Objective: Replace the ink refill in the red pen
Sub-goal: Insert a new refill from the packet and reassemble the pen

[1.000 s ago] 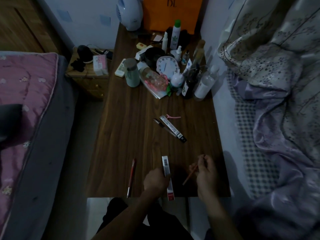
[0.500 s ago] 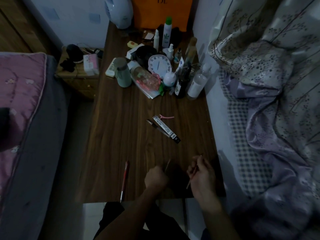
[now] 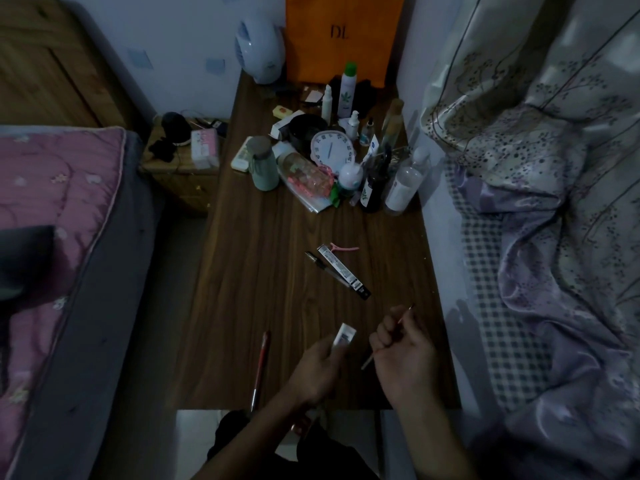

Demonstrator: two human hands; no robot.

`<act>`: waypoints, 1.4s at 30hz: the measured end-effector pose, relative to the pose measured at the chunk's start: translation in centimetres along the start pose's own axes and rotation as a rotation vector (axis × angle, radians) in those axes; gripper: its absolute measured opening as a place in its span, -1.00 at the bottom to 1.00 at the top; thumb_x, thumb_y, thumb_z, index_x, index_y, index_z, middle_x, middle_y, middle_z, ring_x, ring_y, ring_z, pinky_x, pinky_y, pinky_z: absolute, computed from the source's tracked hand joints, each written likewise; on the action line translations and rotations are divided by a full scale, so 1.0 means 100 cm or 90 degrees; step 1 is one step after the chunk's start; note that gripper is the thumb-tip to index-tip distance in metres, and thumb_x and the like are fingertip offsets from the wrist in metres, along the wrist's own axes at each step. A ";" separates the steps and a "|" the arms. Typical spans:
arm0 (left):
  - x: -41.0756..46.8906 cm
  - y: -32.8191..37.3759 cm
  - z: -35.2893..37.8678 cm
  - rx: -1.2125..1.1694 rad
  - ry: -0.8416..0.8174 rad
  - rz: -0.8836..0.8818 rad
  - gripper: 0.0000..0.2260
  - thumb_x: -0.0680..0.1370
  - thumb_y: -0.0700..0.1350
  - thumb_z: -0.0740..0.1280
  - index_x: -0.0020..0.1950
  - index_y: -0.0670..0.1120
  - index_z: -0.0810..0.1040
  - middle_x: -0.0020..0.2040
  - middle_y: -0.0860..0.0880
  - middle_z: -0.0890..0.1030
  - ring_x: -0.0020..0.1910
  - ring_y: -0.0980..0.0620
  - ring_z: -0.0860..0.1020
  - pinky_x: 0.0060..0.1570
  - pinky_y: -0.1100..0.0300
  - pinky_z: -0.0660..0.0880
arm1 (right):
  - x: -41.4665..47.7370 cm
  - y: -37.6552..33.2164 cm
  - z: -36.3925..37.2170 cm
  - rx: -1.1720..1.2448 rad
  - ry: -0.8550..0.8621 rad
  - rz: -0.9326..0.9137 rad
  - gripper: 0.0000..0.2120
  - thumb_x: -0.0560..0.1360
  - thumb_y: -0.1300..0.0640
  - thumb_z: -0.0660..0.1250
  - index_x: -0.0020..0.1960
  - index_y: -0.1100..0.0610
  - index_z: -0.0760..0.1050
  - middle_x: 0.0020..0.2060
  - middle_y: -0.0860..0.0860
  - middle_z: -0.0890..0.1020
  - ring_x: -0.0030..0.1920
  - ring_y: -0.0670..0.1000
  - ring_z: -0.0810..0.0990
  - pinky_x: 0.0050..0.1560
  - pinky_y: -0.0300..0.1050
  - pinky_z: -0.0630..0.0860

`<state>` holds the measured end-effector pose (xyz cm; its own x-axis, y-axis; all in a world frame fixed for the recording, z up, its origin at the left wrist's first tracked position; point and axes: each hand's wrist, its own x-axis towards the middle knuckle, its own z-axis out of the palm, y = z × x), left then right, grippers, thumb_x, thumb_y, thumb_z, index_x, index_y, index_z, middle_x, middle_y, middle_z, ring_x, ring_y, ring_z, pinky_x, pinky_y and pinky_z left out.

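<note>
The left hand (image 3: 320,362) is lifting the refill packet (image 3: 344,337) upright; the right hand (image 3: 403,344) is gripping a thin refill (image 3: 403,315); the red pen (image 3: 260,367), lengthwise, is lying left of the packet.

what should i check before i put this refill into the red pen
1. Refill held in right hand: ok.
2. Refill packet still held in left hand, so that hand is not free: not ok.
3. Red pen within reach on the table, left of the hands: ok.
4. Pen opened, old refill out: cannot tell.
5. Which refill end is the tip: cannot tell.
</note>
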<state>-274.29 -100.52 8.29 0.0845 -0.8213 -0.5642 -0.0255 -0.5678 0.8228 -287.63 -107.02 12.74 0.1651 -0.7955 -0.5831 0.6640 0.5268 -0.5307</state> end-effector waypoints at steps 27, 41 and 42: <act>-0.067 0.038 -0.027 0.034 -0.026 0.183 -0.87 0.61 -0.14 0.23 0.03 -0.03 0.58 -0.20 0.06 0.62 -0.21 0.13 0.59 -0.17 0.19 0.54 | -0.035 -0.011 0.057 -0.024 -0.146 -0.096 -0.85 0.50 0.11 0.26 -0.16 0.07 0.59 -0.32 0.03 0.54 -0.35 -0.02 0.49 -0.27 -0.16 0.44; -0.077 0.053 -0.034 0.060 0.014 0.240 -0.81 0.64 -0.07 0.21 0.00 -0.15 0.54 -0.28 0.03 0.57 -0.29 0.08 0.55 -0.19 -0.07 0.53 | -0.041 0.008 0.051 -0.476 -0.039 -0.163 -0.85 0.56 0.14 0.34 -0.07 -0.03 0.68 -0.12 -0.04 0.71 0.01 0.02 0.66 -0.01 -0.05 0.54; -0.076 0.053 -0.034 0.059 0.018 0.236 -0.81 0.64 -0.06 0.21 -0.01 -0.14 0.54 -0.30 0.03 0.56 -0.30 0.09 0.55 -0.21 -0.06 0.53 | -0.041 0.009 0.050 -0.507 -0.047 -0.163 -0.84 0.55 0.12 0.35 -0.09 -0.07 0.68 -0.13 -0.09 0.71 -0.03 -0.03 0.66 -0.04 -0.09 0.54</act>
<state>-271.67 -97.12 17.19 0.0795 -0.9708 -0.2262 -0.1494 -0.2359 0.9602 -284.05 -104.78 17.73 0.1454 -0.9223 -0.3581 -0.0219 0.3589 -0.9331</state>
